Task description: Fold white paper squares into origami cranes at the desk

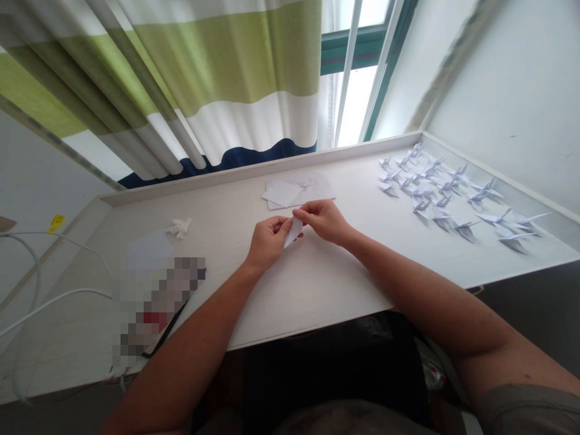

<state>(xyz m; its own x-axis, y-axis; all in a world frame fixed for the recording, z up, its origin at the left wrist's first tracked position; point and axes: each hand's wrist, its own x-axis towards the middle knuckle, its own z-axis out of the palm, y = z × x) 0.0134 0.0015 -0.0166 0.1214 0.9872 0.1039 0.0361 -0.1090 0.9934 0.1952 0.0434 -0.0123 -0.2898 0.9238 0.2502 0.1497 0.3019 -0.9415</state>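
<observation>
My left hand [267, 243] and my right hand [324, 221] meet above the middle of the white desk [312, 290]. Between their fingertips they pinch a folded piece of white paper [293, 232], which points down and toward me. Just beyond my hands lies a square sheet of white paper [281, 193], resting on a larger printed sheet [312, 187]. To the right of my right hand, several white origami cranes [444, 193] stand in loose rows.
A small crumpled white paper piece [180, 228] lies left of my hands. Beyond it are a pale flat sheet [149, 257] and a pixelated, obscured object [156, 308]. White cables [45, 296] run at the far left. A raised rim [258, 169] edges the desk's far side, below a striped curtain [181, 72].
</observation>
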